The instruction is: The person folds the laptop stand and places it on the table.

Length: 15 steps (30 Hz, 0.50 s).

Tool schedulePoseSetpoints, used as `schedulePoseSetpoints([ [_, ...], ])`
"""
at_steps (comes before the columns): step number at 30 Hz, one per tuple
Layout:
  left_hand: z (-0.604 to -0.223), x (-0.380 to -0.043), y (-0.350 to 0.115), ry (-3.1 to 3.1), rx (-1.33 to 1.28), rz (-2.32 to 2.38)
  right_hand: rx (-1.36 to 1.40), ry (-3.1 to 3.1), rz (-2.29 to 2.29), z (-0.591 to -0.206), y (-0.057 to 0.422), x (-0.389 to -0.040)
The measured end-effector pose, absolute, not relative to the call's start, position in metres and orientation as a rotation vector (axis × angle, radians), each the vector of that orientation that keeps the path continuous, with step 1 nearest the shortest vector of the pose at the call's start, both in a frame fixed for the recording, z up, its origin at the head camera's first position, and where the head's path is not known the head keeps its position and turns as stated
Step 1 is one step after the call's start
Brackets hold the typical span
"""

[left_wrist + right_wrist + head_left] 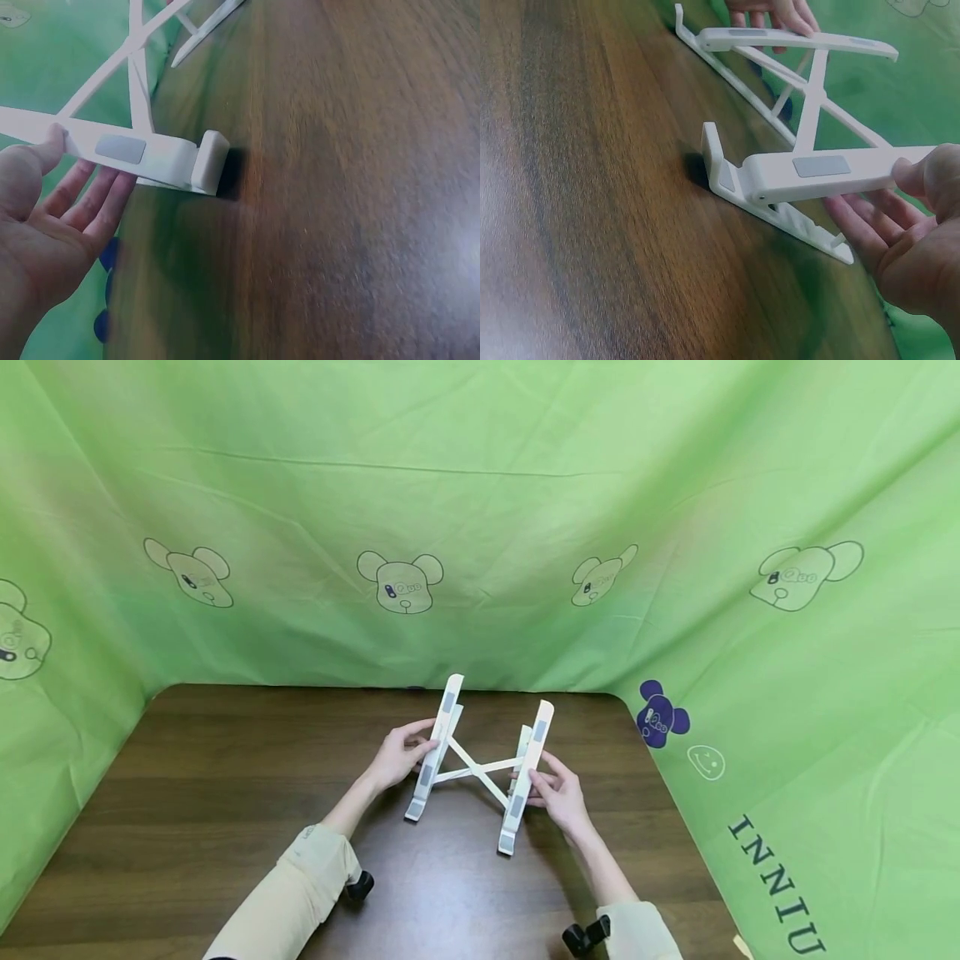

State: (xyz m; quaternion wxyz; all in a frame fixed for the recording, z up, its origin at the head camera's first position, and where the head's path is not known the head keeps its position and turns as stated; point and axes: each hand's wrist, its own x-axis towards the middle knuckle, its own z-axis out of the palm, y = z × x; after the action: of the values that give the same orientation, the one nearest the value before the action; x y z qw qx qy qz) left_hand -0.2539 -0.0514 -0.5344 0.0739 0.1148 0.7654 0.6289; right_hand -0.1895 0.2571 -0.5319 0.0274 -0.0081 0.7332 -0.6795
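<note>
Much green cloth [495, 485] hangs behind the counter [225, 777] in head view, a white stand [478, 770] near the far edge. Left wrist view: left hand [56, 244] pinches one rail [169, 157] between thumb and fingers. Right wrist view: right hand [915, 251] pinches the other rail [778, 176].

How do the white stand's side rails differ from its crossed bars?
The side rails are broad; the crossed bars are thin. The side rails carry grey pads; the crossed bars show none. The side rails stand apart; the crossed bars meet in an X. Both are white.
</note>
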Motion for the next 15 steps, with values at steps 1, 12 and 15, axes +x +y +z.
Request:
schedulePoseSetpoints([
  [1, -0.535, -0.253, -0.052, 2.292, 0.346, 1.888, -0.019, 2.264, -2.097, -0.531, 0.256, -0.19],
  [12, -0.535, -0.245, -0.069, 2.236, 0.301, 1.913, -0.004, 2.281, -2.028, -0.53, 0.248, -0.195],
  [15, -0.535, -0.241, -0.075, 2.207, 0.292, 1.932, -0.018, 2.283, -2.008, -0.529, 0.245, -0.197],
])
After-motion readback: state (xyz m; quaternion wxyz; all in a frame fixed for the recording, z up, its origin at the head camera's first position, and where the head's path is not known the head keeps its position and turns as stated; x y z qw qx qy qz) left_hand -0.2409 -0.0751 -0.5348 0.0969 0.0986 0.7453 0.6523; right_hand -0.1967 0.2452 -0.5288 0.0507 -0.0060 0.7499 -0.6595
